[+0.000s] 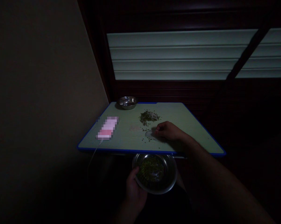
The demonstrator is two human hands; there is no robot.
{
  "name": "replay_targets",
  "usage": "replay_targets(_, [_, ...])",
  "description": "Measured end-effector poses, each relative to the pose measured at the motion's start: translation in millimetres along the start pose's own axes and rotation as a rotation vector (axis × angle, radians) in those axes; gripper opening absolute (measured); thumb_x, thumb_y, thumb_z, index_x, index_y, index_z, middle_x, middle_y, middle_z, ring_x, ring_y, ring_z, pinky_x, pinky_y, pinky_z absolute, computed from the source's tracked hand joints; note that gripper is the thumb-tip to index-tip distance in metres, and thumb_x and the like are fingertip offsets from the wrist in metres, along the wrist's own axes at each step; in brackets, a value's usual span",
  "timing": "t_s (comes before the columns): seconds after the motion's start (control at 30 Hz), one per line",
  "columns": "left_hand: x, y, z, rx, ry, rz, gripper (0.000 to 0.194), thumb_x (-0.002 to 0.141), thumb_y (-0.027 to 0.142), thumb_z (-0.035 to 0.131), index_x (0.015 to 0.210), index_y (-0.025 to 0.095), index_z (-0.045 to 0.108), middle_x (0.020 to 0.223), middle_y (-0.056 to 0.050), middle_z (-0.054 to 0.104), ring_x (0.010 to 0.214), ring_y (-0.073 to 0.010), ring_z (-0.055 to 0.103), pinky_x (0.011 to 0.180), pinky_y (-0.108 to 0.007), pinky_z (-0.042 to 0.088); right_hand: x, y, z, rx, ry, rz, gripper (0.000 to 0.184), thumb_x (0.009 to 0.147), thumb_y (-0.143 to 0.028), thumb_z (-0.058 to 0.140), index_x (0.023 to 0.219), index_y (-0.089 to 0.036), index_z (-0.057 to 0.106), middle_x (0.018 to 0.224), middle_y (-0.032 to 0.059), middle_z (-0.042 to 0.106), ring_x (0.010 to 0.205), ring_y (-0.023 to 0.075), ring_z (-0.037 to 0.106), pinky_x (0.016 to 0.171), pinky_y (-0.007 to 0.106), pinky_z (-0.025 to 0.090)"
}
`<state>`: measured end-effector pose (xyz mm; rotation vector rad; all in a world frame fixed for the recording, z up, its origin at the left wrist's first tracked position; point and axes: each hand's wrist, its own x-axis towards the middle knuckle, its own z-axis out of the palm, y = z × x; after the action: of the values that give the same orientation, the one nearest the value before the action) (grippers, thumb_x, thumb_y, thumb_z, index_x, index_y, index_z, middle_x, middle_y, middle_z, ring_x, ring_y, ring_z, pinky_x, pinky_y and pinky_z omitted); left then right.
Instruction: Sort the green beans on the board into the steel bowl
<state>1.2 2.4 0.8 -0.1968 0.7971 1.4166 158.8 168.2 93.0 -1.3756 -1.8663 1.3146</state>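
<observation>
My left hand point(136, 189) grips the rim of a shiny metal bowl point(170, 183) just below the table's near edge, thumb over the rim. Inside lie many small green beans point(151, 168), which look like mung beans. My right hand point(167, 131) is over the tabletop with its fingers curled together; what is between them, if anything, is hidden. Close to its fingertips are a few loose beans point(146, 140) and some pale curved marks on the surface. Beyond them a dark pile of the same small beans point(148, 117) is spread out.
The pale green table point(189, 124) has a blue edge. A second metal bowl point(128, 103) stands at its far left corner. A lit phone point(107, 127) with a white cable point(93, 155) lies on the left. A wall rises at left, dark slatted panels behind. The room is dim.
</observation>
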Motion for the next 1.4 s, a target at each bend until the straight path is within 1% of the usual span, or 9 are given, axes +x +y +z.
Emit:
replay_targets(0.17, [-1,0,0.2,0.015,-0.004,0.004,0.021,0.083,0.022,0.056,0.088,0.016,0.075,0.083,-0.008,0.078,0.084,-0.0248,0.072,0.092,-0.044,0.052,18,2,-1,-0.017,-0.069,-0.057,0.021,0.067,-0.028,0.075,0.066,-0.015,0.059,0.051,-0.0028,0.054,0.046,0.0085,0.047,0.047,0.023,0.035])
replay_targets(0.33, [1,1,0.6,0.03,0.007,0.01,0.021,0.083,0.023,0.055,0.088,0.016,0.075,0.083,-0.008,0.078,0.085,-0.0243,0.072,0.09,-0.042,0.053,32,-1,-2,-0.071,-0.22,-0.111,0.023,0.066,-0.032,0.076,0.066,-0.015,0.062,0.05,-0.0038,0.054,0.048,0.0093,0.047,0.05,0.025,0.036])
replay_targets(0.5, [1,2,1.0,0.032,-0.005,0.024,0.02,0.083,0.022,0.056,0.087,0.017,0.075,0.081,-0.007,0.078,0.083,-0.0236,0.072,0.083,-0.039,0.055,37,-10,-2,-0.125,-0.321,-0.15,0.021,0.069,-0.031,0.075,0.068,-0.015,0.062,0.052,-0.0042,0.054,0.049,0.0087,0.047,0.051,0.024,0.037])
replay_targets(0.6, [1,3,0.6,0.048,-0.008,0.029,0.021,0.083,0.024,0.056,0.088,0.017,0.075,0.084,-0.008,0.078,0.083,-0.0236,0.072,0.08,-0.038,0.055,40,-12,-2,-0.129,-0.378,-0.177,0.022,0.069,-0.032,0.075,0.068,-0.015,0.061,0.051,-0.0055,0.053,0.048,0.008,0.045,0.051,0.024,0.035])
replay_targets(0.77, [0,3,-0.3,0.067,-0.032,0.034,0.022,0.083,0.026,0.056,0.091,0.018,0.075,0.088,-0.007,0.078,0.088,-0.0241,0.071,0.085,-0.04,0.054,43,-10,-3,-0.119,-0.457,-0.193,0.019,0.069,-0.03,0.075,0.07,-0.014,0.064,0.052,-0.0053,0.055,0.05,0.0084,0.047,0.053,0.024,0.037])
replay_targets(0.9, [2,4,-1.1,0.08,-0.038,0.027,0.023,0.082,0.026,0.058,0.094,0.017,0.074,0.092,-0.009,0.078,0.089,-0.0245,0.071,0.088,-0.041,0.053,38,-10,-4,-0.134,-0.459,-0.195,0.017,0.069,-0.029,0.075,0.072,-0.014,0.065,0.053,-0.0051,0.056,0.051,0.0086,0.048,0.053,0.023,0.037])
replay_targets(1.07, [2,4,1.5,0.055,-0.058,0.022,0.023,0.082,0.024,0.057,0.096,0.018,0.074,0.092,-0.008,0.078,0.091,-0.0244,0.07,0.092,-0.042,0.051,23,-12,-4,-0.158,-0.463,-0.172,0.017,0.07,-0.028,0.075,0.073,-0.015,0.066,0.054,-0.0056,0.056,0.052,0.0084,0.048,0.054,0.022,0.037])
replay_targets(1.2, [1,2,3.9,0.046,-0.096,0.03,0.022,0.081,0.024,0.058,0.096,0.019,0.074,0.092,-0.008,0.078,0.091,-0.0246,0.071,0.091,-0.041,0.051,11,-14,-4,-0.165,-0.476,-0.18,0.012,0.072,-0.025,0.073,0.074,-0.015,0.066,0.056,-0.0056,0.057,0.053,0.0082,0.049,0.054,0.022,0.038])
replay_targets(1.4, [1,1,5.4,0.059,-0.098,0.031,0.022,0.082,0.023,0.058,0.096,0.019,0.074,0.093,-0.007,0.078,0.092,-0.0245,0.071,0.09,-0.041,0.052,1,-8,-2,-0.109,-0.457,-0.169,0.005,0.073,-0.018,0.067,0.076,-0.014,0.064,0.057,-0.0053,0.057,0.051,0.0081,0.049,0.053,0.022,0.039])
